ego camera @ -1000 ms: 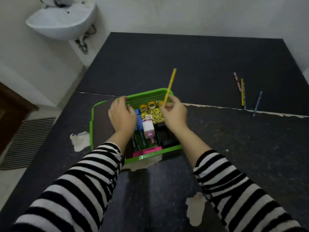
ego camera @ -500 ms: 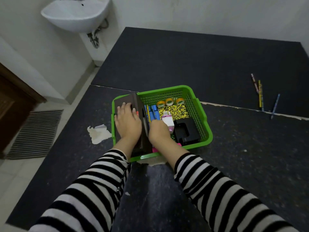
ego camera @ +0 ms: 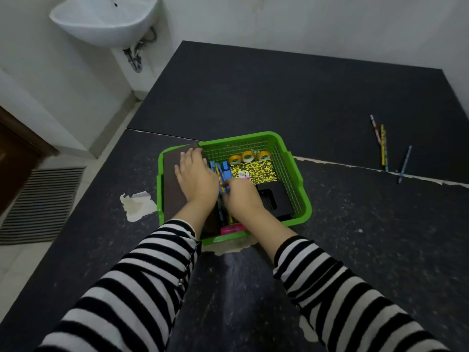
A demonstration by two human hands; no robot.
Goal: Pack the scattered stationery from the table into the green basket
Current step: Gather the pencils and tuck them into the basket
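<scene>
The green basket [ego camera: 299,174] stands on the dark table [ego camera: 355,224] in front of me. My left hand [ego camera: 195,179] lies on a dark brown book [ego camera: 172,189] that leans against the basket's left wall, with its fingers over the book's top edge. My right hand [ego camera: 243,199] is inside the basket, fingers curled onto a bundle of pencils [ego camera: 221,177] beside the book. Also in the basket are three tape rolls [ego camera: 247,156], a yellow-and-black speckled notebook [ego camera: 256,170], a black device [ego camera: 276,196] and a pink item [ego camera: 232,228]. Several loose pencils [ego camera: 383,148] and a blue pen [ego camera: 404,163] lie far right on the table.
A white sink [ego camera: 106,19] hangs on the wall at upper left. A striped floor mat [ego camera: 38,204] lies left of the table. Torn pale patches [ego camera: 138,205] mark the table cover near the basket, and a seam [ego camera: 355,166] crosses the table.
The yellow pencil held upright a second ago has gone down into the basket beside the book. My right hand stays low over the pencils; my left hand still holds the book aside.
</scene>
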